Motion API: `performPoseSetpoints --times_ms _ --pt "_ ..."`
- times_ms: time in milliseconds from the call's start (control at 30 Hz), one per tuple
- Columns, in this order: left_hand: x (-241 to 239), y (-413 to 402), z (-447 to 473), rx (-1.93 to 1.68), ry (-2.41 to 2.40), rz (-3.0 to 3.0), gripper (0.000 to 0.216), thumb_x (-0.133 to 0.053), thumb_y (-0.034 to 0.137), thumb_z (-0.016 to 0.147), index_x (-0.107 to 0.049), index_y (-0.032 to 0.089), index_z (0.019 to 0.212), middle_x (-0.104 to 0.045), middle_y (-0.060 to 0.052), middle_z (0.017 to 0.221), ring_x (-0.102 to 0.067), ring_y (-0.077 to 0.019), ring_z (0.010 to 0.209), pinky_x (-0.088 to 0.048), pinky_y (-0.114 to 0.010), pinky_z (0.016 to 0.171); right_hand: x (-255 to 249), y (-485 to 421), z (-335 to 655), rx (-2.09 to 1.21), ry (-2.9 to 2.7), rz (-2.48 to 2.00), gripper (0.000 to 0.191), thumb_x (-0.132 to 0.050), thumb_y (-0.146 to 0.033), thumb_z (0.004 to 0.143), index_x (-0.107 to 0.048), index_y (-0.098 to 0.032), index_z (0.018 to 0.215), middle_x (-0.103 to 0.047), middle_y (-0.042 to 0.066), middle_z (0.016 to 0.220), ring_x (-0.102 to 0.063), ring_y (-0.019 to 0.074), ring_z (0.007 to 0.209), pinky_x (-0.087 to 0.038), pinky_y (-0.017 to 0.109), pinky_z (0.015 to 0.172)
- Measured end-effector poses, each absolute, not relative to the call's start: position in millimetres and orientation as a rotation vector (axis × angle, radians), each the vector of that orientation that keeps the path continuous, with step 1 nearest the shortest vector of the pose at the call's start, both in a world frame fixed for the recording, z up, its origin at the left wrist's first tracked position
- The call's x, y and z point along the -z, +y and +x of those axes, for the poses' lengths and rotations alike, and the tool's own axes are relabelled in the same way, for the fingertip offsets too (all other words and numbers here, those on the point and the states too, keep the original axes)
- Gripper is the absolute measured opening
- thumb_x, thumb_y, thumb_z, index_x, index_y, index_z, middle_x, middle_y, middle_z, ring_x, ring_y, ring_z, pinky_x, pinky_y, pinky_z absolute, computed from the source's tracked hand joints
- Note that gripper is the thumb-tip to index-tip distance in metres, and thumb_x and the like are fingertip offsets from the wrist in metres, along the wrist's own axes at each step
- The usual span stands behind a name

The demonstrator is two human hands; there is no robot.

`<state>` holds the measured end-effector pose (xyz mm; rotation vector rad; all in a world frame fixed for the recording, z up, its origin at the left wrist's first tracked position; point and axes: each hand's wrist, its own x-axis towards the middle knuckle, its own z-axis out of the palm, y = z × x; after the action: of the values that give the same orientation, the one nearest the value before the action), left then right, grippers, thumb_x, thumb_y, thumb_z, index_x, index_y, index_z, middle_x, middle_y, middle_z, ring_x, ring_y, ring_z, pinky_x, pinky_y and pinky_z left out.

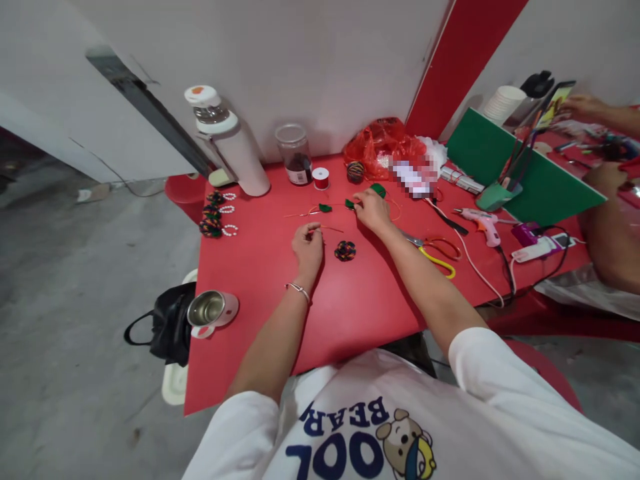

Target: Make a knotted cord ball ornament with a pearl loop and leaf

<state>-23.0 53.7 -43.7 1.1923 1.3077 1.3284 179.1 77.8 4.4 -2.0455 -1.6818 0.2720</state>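
Mid-frame, over a flat red tabletop (360,300)
Right hand (373,211) touches small dark-green piece (349,204); left hand (308,248) curled; any pinching unclear.

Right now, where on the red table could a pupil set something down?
Two bare patches of table: one between mug, beads and left hand; another between left arm and right arm, on the flower's near side. Crowded: the right side, with glue gun and power strip; the back, with jar, spool and red bag.
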Motion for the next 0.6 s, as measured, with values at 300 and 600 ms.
performPoseSetpoints --times_ms 300,600 --pt "39.2 49.9 -21.7 -1.371 1.312 1.079 0.012 -0.065 0.019 0.085 -0.074 0.018 0.093 -0.061 0.003 0.067 -0.055 -0.0095 0.054 -0.045 -0.020 0.054 11.7 87.9 183.1 -0.221 -1.732 -2.069 0.031 -0.054 -0.026 0.106 -0.084 -0.024 0.111 -0.074 0.012 0.112 -0.070 0.0272 0.100 -0.050 0.036 0.081" --pt "33.3 46.2 -19.2 -1.380 1.157 0.944 0.014 -0.074 0.029 0.083 -0.071 0.020 0.094 -0.060 0.005 0.064 -0.051 -0.0074 0.046 -0.040 -0.019 0.044 2.8 74.5 187.9 -0.231 -1.599 -1.937 0.022 -0.055 -0.023 0.103 -0.076 -0.025 0.107 -0.071 0.009 0.121 -0.069 0.0249 0.107 -0.052 0.034 0.087"
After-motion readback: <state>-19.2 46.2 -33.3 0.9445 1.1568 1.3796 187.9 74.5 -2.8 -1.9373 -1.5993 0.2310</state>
